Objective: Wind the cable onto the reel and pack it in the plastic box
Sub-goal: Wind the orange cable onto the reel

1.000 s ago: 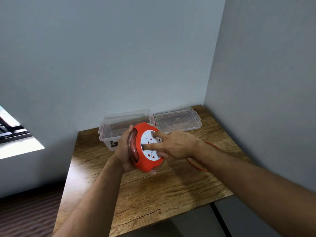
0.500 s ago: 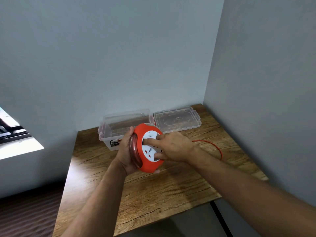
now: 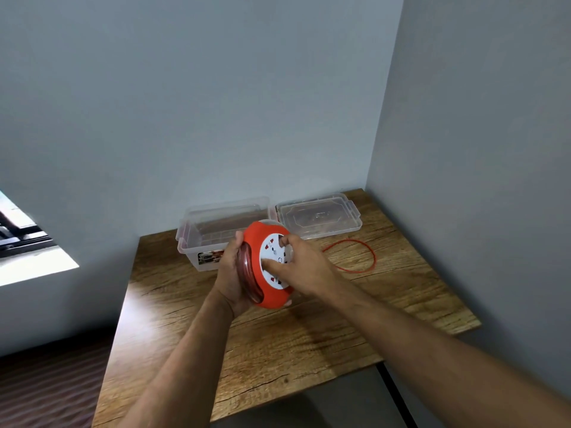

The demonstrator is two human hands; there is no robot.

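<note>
An orange cable reel point(image 3: 268, 296) with a white socket face is held upright above the wooden table point(image 3: 309, 344). My left hand point(image 3: 230, 274) grips its back and rim from the left. Fingers and thumb of my right hand point(image 3: 304, 268) are curled onto the white face. Wound orange cable shows in the reel's groove. A loose loop of orange cable point(image 3: 369, 256) lies on the table to the right, running behind my right hand. Behind the reel stands the clear plastic box point(image 3: 197, 239), open, against the wall.
The box's clear lid point(image 3: 318, 219) lies flat beside the box in the table's back right corner. Walls close the table at the back and right. A window ledge point(image 3: 31, 264) sits at the left, and the floor lies below the table's left edge.
My right hand has turned on the reel's face. The loose cable loop has come out from behind my right arm and now lies in view further back on the table.
</note>
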